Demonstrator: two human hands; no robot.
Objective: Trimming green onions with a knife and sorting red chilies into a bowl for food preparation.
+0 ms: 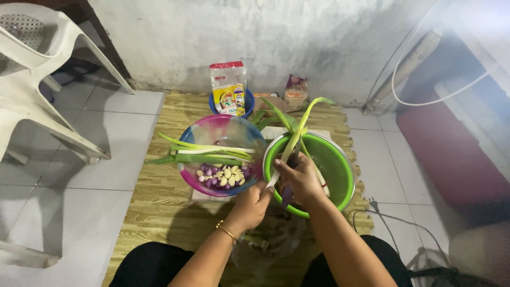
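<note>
A long leek (295, 139) lay slanted over the near rim of a green bowl (340, 165), its leaves pointing toward the wall. The right hand (300, 179) gripped its pale stalk, fingers curled around it. The left hand (251, 206) held the stalk's lower end, fingers closed. Just left, touching the green bowl, a pink-and-blue bowl (220, 127) held more leeks, garlic cloves and shallots on the woven mat (159, 207).
</note>
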